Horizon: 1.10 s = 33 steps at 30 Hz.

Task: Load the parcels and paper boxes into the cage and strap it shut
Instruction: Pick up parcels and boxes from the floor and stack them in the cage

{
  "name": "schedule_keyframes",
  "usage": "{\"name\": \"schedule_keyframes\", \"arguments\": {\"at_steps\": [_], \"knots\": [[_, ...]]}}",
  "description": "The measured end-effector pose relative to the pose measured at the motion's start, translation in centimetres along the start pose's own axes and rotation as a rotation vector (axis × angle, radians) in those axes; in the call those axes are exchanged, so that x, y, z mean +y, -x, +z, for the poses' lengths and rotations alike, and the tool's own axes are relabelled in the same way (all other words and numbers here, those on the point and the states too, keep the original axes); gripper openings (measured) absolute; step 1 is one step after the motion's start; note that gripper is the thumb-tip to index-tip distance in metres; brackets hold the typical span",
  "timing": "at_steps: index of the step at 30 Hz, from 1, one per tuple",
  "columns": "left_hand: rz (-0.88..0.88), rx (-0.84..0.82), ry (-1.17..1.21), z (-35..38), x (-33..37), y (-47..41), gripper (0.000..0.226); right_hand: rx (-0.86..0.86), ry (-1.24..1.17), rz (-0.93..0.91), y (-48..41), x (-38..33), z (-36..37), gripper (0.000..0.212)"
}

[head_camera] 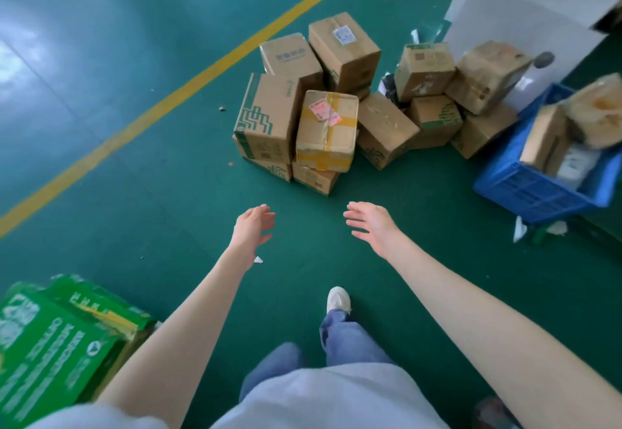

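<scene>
Several brown paper boxes lie piled on the green floor ahead. Nearest to me is a box with yellow tape and a pink label point(326, 130), stacked on lower boxes beside a taller box with green print point(266, 119). More boxes point(424, 70) spread to the right. My left hand point(252, 228) and my right hand point(372, 223) are stretched out in front of me, fingers straight, both empty and a short way short of the pile. No cage is in view.
A blue plastic crate point(528, 186) holding more parcels stands at the right. A green printed carton point(57, 344) sits at my lower left. A white wall panel point(505, 24) rises behind the pile. A yellow floor line point(161, 102) runs diagonally on the left.
</scene>
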<state>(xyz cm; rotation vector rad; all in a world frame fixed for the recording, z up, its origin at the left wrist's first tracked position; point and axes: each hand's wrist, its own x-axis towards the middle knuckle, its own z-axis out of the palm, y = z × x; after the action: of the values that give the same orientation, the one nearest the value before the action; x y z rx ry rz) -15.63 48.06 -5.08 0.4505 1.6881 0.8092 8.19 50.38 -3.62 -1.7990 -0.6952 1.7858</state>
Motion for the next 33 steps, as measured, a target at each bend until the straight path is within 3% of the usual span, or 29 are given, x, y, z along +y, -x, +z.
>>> {"name": "schedule_keyframes", "arguments": {"at_steps": [10,11,16,23,33], "knots": [[-0.005,0.154,0.086,0.6,9.7,-12.0,0.018,-0.063,0.107,0.022,-12.2,-12.2,3.8,0.019],[-0.037,0.159,0.077,0.1,12.2,-16.6,0.018,-0.057,0.116,0.051,-16.3,-14.7,5.9,0.019],[-0.004,0.197,0.059,-0.8,14.7,-21.3,0.018,-0.042,0.117,0.063,-20.3,-16.7,7.8,0.017],[-0.103,0.284,-0.117,-4.1,20.5,-34.6,0.034,0.029,0.150,0.195,-30.8,-21.4,15.0,0.019],[-0.122,0.116,-0.353,-2.5,19.4,-47.1,0.072,0.008,0.212,0.282,-43.3,-20.1,19.4,0.062]]}}
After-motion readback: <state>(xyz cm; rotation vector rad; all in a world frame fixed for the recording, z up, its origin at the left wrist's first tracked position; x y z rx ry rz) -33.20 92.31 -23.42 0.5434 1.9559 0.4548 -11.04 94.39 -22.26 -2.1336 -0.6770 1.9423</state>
